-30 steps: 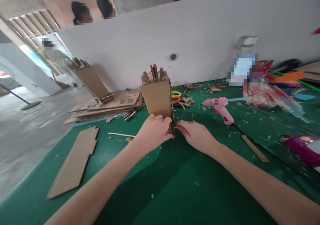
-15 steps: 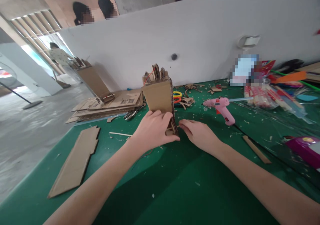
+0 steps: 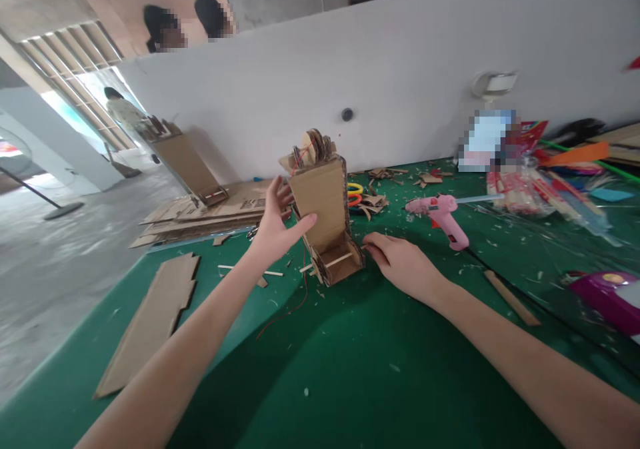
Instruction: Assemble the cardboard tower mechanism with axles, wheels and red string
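Note:
A tall cardboard model (image 3: pixel 323 202) stands slightly tilted on the green table, with round cardboard discs (image 3: pixel 314 146) on top. A thin wooden stick (image 3: pixel 338 260) runs across its open base and pokes out on the left. A red string (image 3: pixel 306 289) trails from it onto the table. My left hand (image 3: pixel 280 226) is spread at the model's left side, thumb by the front panel; whether it touches is unclear. At the base's right side, my right hand (image 3: pixel 395 259) pinches the stick's end, mostly hidden by the fingers.
A pink glue gun (image 3: pixel 445 216) lies on the right, its cord running forward. Cardboard sheets (image 3: pixel 230 202) and a second cardboard model (image 3: pixel 190 166) are at the back left. A cut cardboard piece (image 3: pixel 150 322) lies front left. Scissors (image 3: pixel 354 194) lie behind the model.
My left hand has let go of the model's lower front and moved up and left, fingers spreading. The model has turned slightly, showing its base and stick. My right hand has barely moved.

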Action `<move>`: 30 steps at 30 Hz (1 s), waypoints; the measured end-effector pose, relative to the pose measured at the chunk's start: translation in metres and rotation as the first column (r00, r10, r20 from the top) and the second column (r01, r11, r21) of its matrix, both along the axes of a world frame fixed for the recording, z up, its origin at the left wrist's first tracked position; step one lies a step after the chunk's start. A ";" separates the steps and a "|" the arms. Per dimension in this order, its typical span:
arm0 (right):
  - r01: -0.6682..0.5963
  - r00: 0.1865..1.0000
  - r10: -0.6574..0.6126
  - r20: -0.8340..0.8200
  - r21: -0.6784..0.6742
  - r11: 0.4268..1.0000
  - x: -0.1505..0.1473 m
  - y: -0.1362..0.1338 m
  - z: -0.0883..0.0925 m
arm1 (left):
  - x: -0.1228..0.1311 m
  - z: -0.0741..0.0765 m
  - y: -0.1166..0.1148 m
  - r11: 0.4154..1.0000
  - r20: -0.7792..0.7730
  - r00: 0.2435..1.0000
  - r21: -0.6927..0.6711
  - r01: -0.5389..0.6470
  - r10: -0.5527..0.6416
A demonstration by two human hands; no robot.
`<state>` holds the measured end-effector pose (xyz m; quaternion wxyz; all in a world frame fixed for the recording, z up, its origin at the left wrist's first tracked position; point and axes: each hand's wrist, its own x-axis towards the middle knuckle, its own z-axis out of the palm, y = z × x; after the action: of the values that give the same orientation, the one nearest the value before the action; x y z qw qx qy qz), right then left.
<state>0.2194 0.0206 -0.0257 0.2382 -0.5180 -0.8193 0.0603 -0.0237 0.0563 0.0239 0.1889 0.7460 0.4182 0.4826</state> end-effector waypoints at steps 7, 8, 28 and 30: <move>-0.012 1.000 0.012 -0.019 -0.004 1.000 0.001 0.002 -0.001 | -0.001 0.005 0.002 0.990 -0.063 0.995 -0.127 0.068 -0.077; -0.020 0.999 0.019 -0.025 -0.009 1.000 0.001 0.002 -0.001 | -0.001 0.006 0.002 0.988 -0.064 0.994 -0.136 0.080 -0.089; -0.281 0.950 0.285 -0.129 0.053 0.958 -0.016 -0.024 0.010 | -0.001 -0.002 0.004 0.972 0.049 0.988 -0.174 0.156 -0.150; -0.255 0.961 0.263 -0.089 0.092 0.963 -0.019 -0.023 0.007 | 0.001 -0.002 0.003 0.977 0.047 0.988 -0.150 0.152 -0.146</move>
<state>0.2006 -0.0019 -0.0186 0.2892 -0.3929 -0.8689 0.0842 -0.0227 0.0594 0.0217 0.2887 0.7499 0.3934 0.4467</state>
